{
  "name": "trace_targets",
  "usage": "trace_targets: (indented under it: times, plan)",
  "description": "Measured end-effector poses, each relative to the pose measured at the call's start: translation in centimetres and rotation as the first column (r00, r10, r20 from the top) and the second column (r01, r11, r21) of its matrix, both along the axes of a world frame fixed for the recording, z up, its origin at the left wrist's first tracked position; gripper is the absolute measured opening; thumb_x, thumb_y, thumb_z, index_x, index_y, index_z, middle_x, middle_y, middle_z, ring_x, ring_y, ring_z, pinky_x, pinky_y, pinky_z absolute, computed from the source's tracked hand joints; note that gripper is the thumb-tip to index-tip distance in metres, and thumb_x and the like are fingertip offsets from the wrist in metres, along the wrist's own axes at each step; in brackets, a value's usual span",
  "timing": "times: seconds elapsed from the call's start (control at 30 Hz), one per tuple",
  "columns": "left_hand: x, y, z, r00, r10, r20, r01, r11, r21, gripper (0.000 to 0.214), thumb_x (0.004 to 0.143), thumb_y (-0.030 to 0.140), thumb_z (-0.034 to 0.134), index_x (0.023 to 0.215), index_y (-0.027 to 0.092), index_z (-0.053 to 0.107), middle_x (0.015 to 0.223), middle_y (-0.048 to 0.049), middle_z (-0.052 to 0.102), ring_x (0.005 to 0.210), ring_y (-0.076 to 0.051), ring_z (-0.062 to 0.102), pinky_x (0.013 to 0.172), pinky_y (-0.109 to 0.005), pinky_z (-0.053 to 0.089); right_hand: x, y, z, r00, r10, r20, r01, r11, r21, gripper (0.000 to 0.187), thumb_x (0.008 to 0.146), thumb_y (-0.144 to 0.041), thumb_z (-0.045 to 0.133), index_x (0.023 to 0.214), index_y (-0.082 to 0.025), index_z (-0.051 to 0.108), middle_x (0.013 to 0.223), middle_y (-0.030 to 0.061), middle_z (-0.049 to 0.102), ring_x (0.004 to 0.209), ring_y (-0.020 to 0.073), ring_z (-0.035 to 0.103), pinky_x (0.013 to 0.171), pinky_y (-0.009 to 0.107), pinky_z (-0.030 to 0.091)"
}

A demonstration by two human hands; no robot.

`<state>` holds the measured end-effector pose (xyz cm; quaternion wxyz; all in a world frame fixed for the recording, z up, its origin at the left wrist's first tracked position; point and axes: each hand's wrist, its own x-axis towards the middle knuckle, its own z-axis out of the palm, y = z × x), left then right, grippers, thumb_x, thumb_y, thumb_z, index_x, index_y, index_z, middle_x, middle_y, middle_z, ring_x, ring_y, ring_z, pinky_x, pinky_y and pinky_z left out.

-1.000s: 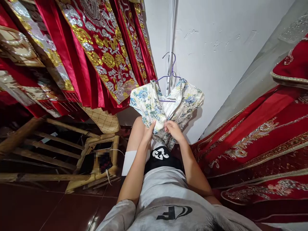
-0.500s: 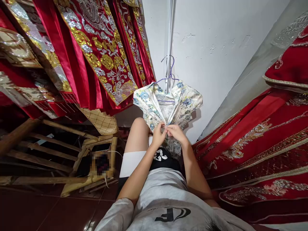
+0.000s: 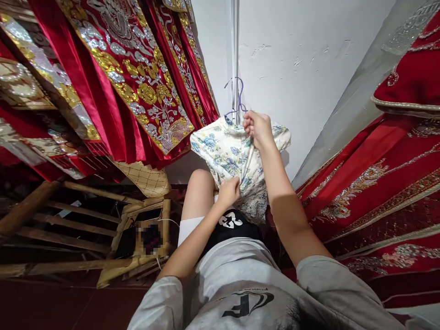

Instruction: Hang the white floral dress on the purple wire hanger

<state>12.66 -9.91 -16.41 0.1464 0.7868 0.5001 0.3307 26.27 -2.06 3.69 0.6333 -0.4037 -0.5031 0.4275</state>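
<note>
Dead ahead: cream satin dress with blue floral print hangs on purple wire hanger against white wall — long axis vertical, hanger end up. Up top, right hand pinches its top edge, nearer hanger; lower down, left hand grips front fabric — hands well apart.

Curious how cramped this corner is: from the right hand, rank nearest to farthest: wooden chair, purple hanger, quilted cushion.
1. Purple hanger, just above the right hand, carrying the dress.
2. Quilted cushion, lower left.
3. Wooden chair, farthest down left.
</note>
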Motion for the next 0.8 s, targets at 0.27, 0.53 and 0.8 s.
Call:
trace_targets:
  times: [0.27,0.53,0.8]
  plan:
    - [-1.4,1.5,5.1,0.987,-0.157,-0.040,0.155,0.987,-0.042,0.015,0.081,0.014,0.056,0.076,0.023,0.045,0.072,0.0002,0.060,0.071,-0.019,0.058,0.063,-0.028,0.036,0.2,-0.8,-4.3,0.990,-0.053,0.129,0.044,0.997,0.069,0.032,0.095,-0.041,0.057,0.071,-0.021,0.056,0.052,-0.0036,0.055,0.040,0.0081,0.045,0.043,0.021,0.037]
    - [0.2,-0.1,3.8,0.964,-0.075,-0.257,0.044,0.991,-0.123,0.014,0.080,0.009,0.054,0.081,0.023,0.052,0.077,-0.0026,0.065,0.075,-0.022,0.061,0.062,-0.029,0.034,-0.4,2.0,-6.6,0.924,-0.108,0.366,0.093,0.994,0.058,0.040,0.091,-0.056,0.059,0.071,-0.021,0.060,0.055,0.0007,0.063,0.048,0.0151,0.056,0.051,0.026,0.044]
    - [0.0,-0.7,3.1,0.948,-0.058,-0.313,0.036,0.997,-0.075,0.014,0.082,0.008,0.052,0.081,0.022,0.052,0.084,-0.0059,0.067,0.079,-0.024,0.062,0.062,-0.031,0.033,-0.8,1.7,-6.5,0.721,-0.380,0.579,0.353,0.921,0.165,0.027,0.088,-0.046,0.063,0.091,-0.019,0.066,0.084,0.0067,0.073,0.077,0.0237,0.066,0.072,0.033,0.050]
